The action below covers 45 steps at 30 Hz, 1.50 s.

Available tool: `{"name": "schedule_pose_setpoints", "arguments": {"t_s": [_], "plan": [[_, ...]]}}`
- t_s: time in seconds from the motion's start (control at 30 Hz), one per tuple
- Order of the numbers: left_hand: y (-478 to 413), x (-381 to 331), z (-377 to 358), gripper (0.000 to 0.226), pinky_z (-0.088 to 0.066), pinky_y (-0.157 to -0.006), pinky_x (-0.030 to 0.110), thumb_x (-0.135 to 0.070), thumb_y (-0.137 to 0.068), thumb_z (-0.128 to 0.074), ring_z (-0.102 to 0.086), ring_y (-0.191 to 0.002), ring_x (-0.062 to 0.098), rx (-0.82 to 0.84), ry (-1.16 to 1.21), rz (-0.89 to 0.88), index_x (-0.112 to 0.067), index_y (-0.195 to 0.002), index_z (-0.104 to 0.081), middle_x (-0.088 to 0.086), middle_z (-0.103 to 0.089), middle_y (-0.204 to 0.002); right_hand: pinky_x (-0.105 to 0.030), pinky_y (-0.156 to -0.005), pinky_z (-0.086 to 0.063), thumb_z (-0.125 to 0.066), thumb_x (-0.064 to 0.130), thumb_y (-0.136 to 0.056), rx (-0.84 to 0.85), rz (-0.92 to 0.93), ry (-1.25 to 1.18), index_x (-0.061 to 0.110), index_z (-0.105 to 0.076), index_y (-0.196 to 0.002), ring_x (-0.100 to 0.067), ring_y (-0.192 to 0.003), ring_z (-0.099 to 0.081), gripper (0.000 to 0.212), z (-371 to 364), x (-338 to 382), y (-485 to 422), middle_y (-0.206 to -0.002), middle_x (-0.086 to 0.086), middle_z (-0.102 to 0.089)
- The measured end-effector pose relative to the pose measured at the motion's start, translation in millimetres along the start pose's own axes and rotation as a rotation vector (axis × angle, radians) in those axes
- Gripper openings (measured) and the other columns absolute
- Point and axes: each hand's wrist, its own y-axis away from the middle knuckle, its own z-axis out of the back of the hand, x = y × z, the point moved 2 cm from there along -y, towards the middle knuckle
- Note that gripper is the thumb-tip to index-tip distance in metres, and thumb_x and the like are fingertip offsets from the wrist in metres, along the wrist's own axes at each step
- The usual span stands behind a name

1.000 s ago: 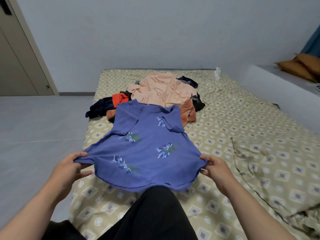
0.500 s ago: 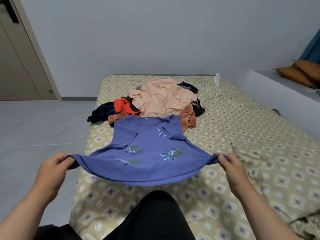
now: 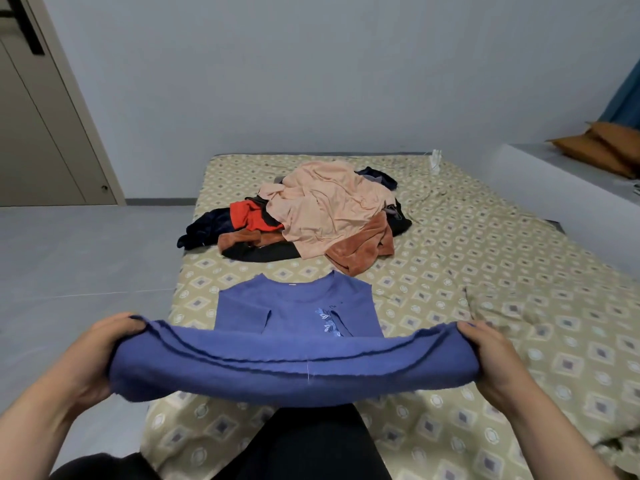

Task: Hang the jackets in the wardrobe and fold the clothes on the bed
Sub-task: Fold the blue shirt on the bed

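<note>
you gripped the hem of the blue top in your left hand and right hand, its fold barely begun, with the heap at twelve o'clock left to fold.

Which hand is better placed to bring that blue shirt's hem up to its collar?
Neither alone, probably: the left hand grips the hem's left corner, the right hand its right corner, with the blue shirt stretched between them.
</note>
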Motion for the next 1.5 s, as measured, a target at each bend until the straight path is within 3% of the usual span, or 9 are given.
{"name": "schedule_pose_setpoints", "arguments": {"t_s": [0.5,0.63,0.73,0.83,0.97,1.03,1.17,1.27,1.5], "plan": [[-218.4,63.8,-51.4,0.039,-0.038,-0.066,0.036,-0.028,-0.094,-0.063,-0.051,-0.07,0.024,-0.167,-0.513,0.045,0.011,-0.092,-0.061,0.028,-0.061,-0.082,-0.034,-0.056,-0.032,-0.061,0.031,-0.089,-0.303,0.03,0.58,0.01,-0.044,-0.06,-0.024,-0.058,-0.041,0.04,-57.2,-68.0,-207.6,-0.058,-0.006,-0.044],[-273.3,83.1,-55.6,0.047,-0.036,-0.053,0.033,-0.038,-0.088,-0.072,-0.049,-0.058,0.027,-0.237,-0.59,0.102,0.0,-0.064,-0.058,0.014,-0.06,-0.07,-0.034,-0.052,-0.031,-0.06,0.035,-0.089,-0.325,0.004,0.734,0.013,-0.04,-0.057,-0.024,-0.052,-0.041,0.044,-79.3,-81.3,-258.1,-0.053,-0.004,-0.043],[-301.6,93.6,-58.6,0.032,-0.045,-0.07,0.032,-0.033,-0.088,-0.071,-0.062,-0.083,0.023,-0.283,-0.578,0.116,-0.003,-0.098,-0.072,0.006,-0.069,-0.112,-0.035,-0.057,-0.036,-0.058,0.04,-0.093,-0.336,-0.019,0.8,0.007,-0.051,-0.062,-0.027,-0.061,-0.052,0.046,-90.0,-90.4,-287.0,-0.063,-0.008,-0.056],[-319.9,105.2,-57.5,0.031,-0.042,-0.066,0.034,-0.027,-0.091,-0.059,-0.057,-0.076,0.025,-0.288,-0.669,0.083,0.003,-0.094,-0.067,0.016,-0.069,-0.097,-0.036,-0.06,-0.036,-0.052,0.039,-0.097,-0.334,-0.029,0.916,0.005,-0.053,-0.065,-0.026,-0.063,-0.052,0.046,-98.8,-104.1,-305.9,-0.067,-0.009,-0.058],[-312.1,120.4,-56.9,0.025,-0.035,-0.063,0.037,-0.022,-0.098,-0.051,-0.054,-0.074,0.028,-0.202,-0.897,-0.105,-0.01,-0.076,-0.054,0.01,-0.061,-0.081,-0.036,-0.06,-0.034,-0.043,0.04,-0.102,-0.347,-0.008,0.99,0.007,-0.052,-0.074,-0.031,-0.071,-0.054,0.044,-102.4,-115.1,-298.3,-0.076,-0.011,-0.06],[-300.3,127.6,-47.5,0.011,-0.04,-0.066,0.037,-0.024,-0.096,-0.057,-0.057,-0.077,0.025,-0.235,-0.845,-0.122,-0.014,-0.093,-0.058,0.004,-0.062,-0.086,-0.038,-0.074,-0.038,-0.041,0.032,-0.103,-0.345,0.013,0.94,0.006,-0.057,-0.097,-0.036,-0.093,-0.058,0.032,-103.8,-120.2,-285.8,-0.103,-0.016,-0.065],[-250.3,141.7,-39.1,0.061,-0.049,-0.071,0.037,-0.037,-0.088,-0.068,-0.062,-0.078,0.023,-0.349,-0.333,0.01,-0.018,-0.141,-0.042,-0.006,-0.064,-0.089,-0.039,-0.097,-0.042,-0.051,0.027,-0.098,-0.312,0.073,0.674,0.011,-0.047,-0.135,-0.028,-0.12,-0.055,0.041,-98.2,-130.3,-239.8,-0.135,-0.008,-0.056],[-201.5,154.9,-36.9,0.049,-0.044,-0.073,0.035,-0.04,-0.079,-0.069,-0.057,-0.077,0.019,-0.327,-0.292,0.014,-0.012,-0.117,-0.057,-0.003,-0.061,-0.083,-0.032,-0.081,-0.039,-0.06,0.023,-0.092,-0.277,0.028,0.59,0.02,-0.052,-0.122,-0.012,-0.091,-0.059,0.031,-83.7,-138.0,-199.3,-0.115,-0.002,-0.062],[-101.7,174.2,-28.0,0.017,-0.047,-0.064,0.031,-0.03,-0.092,-0.069,-0.065,-0.063,0.007,-0.19,-0.359,0.139,-0.014,-0.084,-0.071,0.003,-0.073,-0.079,-0.039,-0.085,-0.045,-0.063,0.028,-0.091,-0.384,-0.139,0.484,0.012,-0.059,-0.12,-0.025,-0.098,-0.06,0.032,-44.3,-149.6,-103.7,-0.109,-0.003,-0.064]]}}
